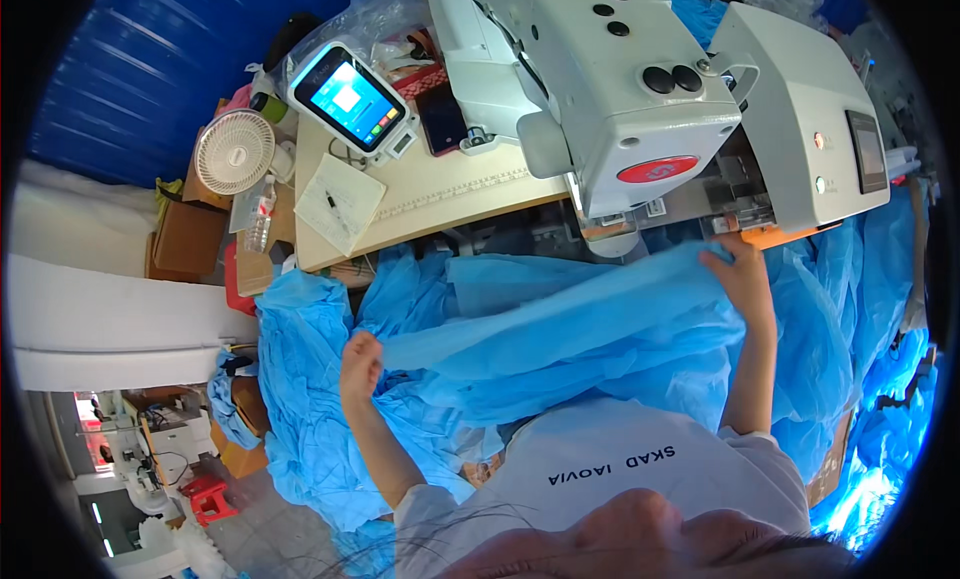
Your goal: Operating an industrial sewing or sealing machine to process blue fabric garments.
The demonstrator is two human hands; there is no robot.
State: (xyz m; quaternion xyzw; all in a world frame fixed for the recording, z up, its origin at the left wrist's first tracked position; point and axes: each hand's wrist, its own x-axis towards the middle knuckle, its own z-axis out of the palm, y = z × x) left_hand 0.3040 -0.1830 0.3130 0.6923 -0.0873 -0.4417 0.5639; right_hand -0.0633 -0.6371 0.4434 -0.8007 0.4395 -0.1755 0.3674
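A length of thin light-blue fabric [560,319] stretches across my lap, between my two hands. At its left end my left hand [361,367] is closed, with the fabric's edge at its curled fingers. My right hand [742,279] pinches the upper right end, just below the sewing area of a large white sewing machine [650,109]. The upper edge of the fabric runs fairly straight from hand to hand, with loose folds hanging beneath. Part of the machine's needle area is hidden by its head.
A pale worktable [450,194] holds a lit control screen [350,99], a dark phone [440,121] and a notepad with a pen [340,204]. A white fan [235,152] stands left. Blue fabric heaps [310,409] lie on both sides. A red stool [208,499] is lower left.
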